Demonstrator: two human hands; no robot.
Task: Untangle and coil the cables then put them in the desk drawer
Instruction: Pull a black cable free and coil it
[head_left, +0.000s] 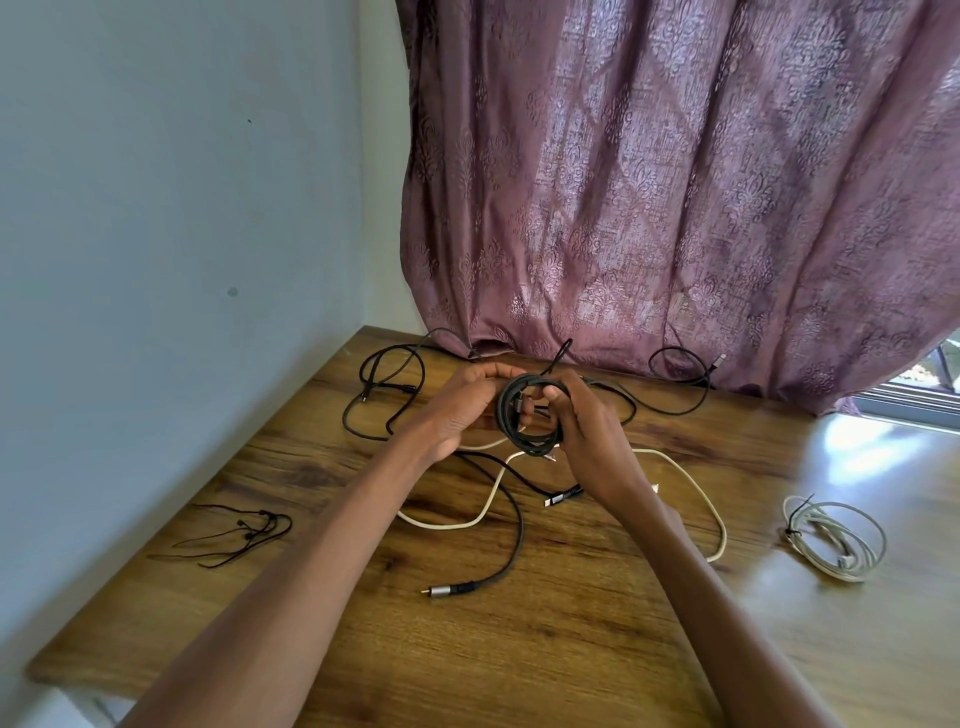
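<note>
A coiled black cable (524, 439) hangs above the wooden desk (545, 634), held between both hands. My left hand (457, 408) grips its left side and my right hand (587, 428) grips its right side, fingers curled through the loops. Below them lie a loose white cable (483, 514) and a black cable with a metal plug (496, 571). Another loose black cable (382, 384) sits at the back left. A white cable (836, 538), coiled and tied, lies at the right. No drawer is visible.
Thin black ties (244, 532) lie near the desk's left edge. A purple curtain (675, 208) hangs over the desk's back edge, with a black cable loop (680, 374) at its foot. A pale wall stands to the left.
</note>
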